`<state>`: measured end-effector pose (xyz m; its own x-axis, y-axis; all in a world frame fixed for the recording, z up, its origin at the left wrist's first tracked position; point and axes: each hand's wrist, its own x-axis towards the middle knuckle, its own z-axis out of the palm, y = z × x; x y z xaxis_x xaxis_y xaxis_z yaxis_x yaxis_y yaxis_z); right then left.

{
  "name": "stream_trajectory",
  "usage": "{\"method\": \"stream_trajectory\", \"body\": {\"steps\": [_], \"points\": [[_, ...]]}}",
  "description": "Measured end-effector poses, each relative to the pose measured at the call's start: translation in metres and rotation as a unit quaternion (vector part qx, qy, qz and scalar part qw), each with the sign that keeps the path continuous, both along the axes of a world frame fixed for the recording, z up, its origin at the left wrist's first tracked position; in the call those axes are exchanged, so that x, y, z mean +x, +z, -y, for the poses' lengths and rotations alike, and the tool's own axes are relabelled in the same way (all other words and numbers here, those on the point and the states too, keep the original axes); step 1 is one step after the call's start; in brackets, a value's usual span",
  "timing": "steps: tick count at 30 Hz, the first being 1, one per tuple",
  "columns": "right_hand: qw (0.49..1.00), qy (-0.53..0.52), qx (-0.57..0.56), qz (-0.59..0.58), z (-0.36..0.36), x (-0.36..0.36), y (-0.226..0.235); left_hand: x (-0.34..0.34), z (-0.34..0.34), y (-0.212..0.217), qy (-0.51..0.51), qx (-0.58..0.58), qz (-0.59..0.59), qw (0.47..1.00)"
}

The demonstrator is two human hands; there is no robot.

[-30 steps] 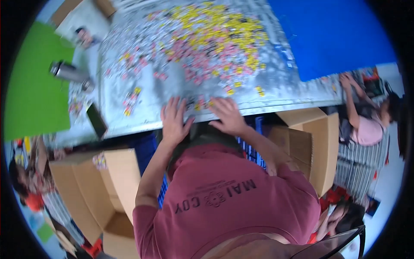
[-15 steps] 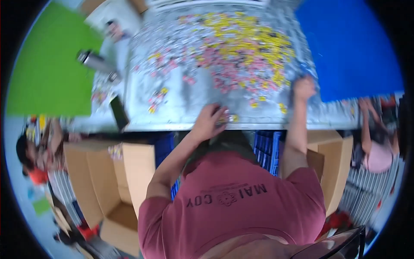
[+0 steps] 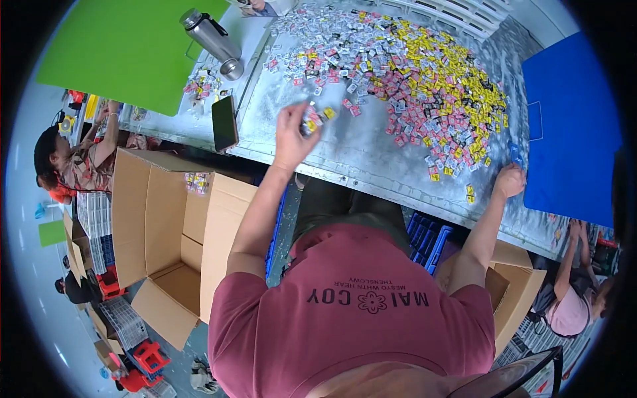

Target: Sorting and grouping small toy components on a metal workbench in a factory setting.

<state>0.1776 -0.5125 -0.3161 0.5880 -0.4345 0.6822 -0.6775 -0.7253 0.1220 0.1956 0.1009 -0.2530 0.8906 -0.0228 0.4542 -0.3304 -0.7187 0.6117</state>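
Observation:
Small flat packets (image 3: pixel 438 106) in yellow, pink, white and black lie in a wide heap over the grey worktable (image 3: pixel 371 162). My left hand (image 3: pixel 295 139) is at the left part of the table, its thumb and fingers curled round a few yellow and pink packets (image 3: pixel 311 121); its palm side is hidden. Another yellow packet (image 3: pixel 328 113) is just beside the fingers. At the table's right side my right hand (image 3: pixel 511 180) is closed, knuckles up. A small shiny blue plastic piece (image 3: pixel 516 155) sticks out beyond its fingers.
A steel flask (image 3: pixel 215 40) and a phone (image 3: pixel 225 123) stand and lie at the left, by a green board (image 3: pixel 133 53). A blue board (image 3: pixel 570 132) is at right. Open cardboard boxes (image 3: pixel 159 225) flank me below the table. Other people work on both sides.
My left hand has moved away from the table's front edge to the packets at the left. My right hand remains closed at the right side. The whole view has turned.

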Motion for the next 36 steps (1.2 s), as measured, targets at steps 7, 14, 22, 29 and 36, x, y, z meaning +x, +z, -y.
{"method": "stream_trajectory", "body": {"steps": [7,14,22,29,36], "points": [[0.994,0.017,0.109,-0.006,0.016,-0.002,0.002,0.013,-0.03,-0.018,0.078,0.121,-0.066,0.987],[0.995,0.044,0.079,-0.039,0.013,-0.01,0.003,0.017,-0.046,-0.019,0.031,0.116,-0.096,0.988],[0.992,-0.005,0.113,-0.052,0.01,-0.008,0.009,0.031,-0.057,-0.015,0.043,0.128,-0.115,0.984],[0.984,0.029,0.175,0.017,0.011,-0.019,0.02,0.037,-0.044,-0.007,0.034,0.135,-0.112,0.984],[0.936,0.296,0.163,0.103,-0.094,-0.029,0.082,0.066,-0.11,-0.024,0.092,0.159,-0.074,0.98]]}}
